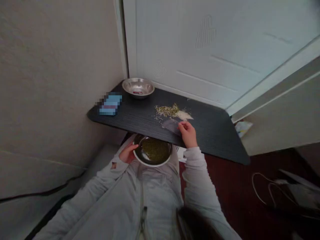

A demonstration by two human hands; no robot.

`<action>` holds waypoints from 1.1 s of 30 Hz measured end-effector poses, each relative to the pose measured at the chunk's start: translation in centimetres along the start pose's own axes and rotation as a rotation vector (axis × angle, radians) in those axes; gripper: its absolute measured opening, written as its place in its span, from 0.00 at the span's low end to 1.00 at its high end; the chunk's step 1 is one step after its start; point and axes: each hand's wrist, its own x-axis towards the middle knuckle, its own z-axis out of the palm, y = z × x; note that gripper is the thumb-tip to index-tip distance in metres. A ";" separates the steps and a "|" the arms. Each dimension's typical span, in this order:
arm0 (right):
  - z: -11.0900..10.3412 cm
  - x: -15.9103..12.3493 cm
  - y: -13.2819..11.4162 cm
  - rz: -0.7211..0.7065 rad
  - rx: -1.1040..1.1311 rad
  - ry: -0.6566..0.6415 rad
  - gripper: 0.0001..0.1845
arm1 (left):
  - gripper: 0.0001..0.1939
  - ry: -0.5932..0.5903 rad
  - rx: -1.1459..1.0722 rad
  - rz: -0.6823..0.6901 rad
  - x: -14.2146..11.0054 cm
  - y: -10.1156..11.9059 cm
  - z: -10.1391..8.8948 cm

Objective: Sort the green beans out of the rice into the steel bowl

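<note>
My left hand (127,154) grips the rim of a metal bowl (140,156) filled with green grains (155,150), held just under the near edge of the dark table (212,133). My right hand (187,133) rests on the table with fingers pinched on a thin grey card (171,126) that lies flat on the top. Just beyond the card lies a mixed pile of green and pale grains (168,110) with a small white heap (185,115) at its right.
An empty steel bowl (138,87) stands at the table's far left corner, a blue packet (110,104) near the left edge. A white door (212,50) is behind the table, a wall at left. Cables (265,190) lie on the red floor at right.
</note>
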 end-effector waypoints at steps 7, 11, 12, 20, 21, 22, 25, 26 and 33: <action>0.0 0.0 0.4 -0.049 -0.086 -0.061 0.11 | 0.18 0.009 0.026 -0.006 -0.5 0.2 0.0; 0.1 0.2 0.6 -0.047 -0.130 0.017 0.11 | 0.19 0.009 0.033 -0.002 -0.4 0.2 0.0; 0.1 0.2 0.6 -0.045 -0.125 0.037 0.11 | 0.20 0.004 0.030 0.001 -0.3 0.1 0.0; -0.2 0.6 0.9 -0.032 0.021 0.199 0.13 | 0.20 -0.008 0.025 0.018 -0.1 0.0 -0.2; -0.3 0.6 1.0 -0.025 0.048 0.247 0.13 | 0.20 -0.008 0.021 0.017 -0.1 0.0 -0.2; -0.3 0.7 1.1 -0.017 0.071 0.290 0.13 | 0.19 -0.009 0.018 0.015 -0.1 0.0 -0.2; -0.4 0.8 1.4 0.002 0.084 0.343 0.12 | 0.20 -0.001 0.015 0.012 -0.2 0.0 -0.1; -0.3 0.8 1.5 0.003 0.067 0.338 0.12 | 0.20 0.005 0.018 0.009 -0.2 0.0 -0.1; -0.6 1.0 1.8 0.004 0.021 0.352 0.11 | 0.19 -0.005 0.044 0.027 0.0 -0.2 -0.4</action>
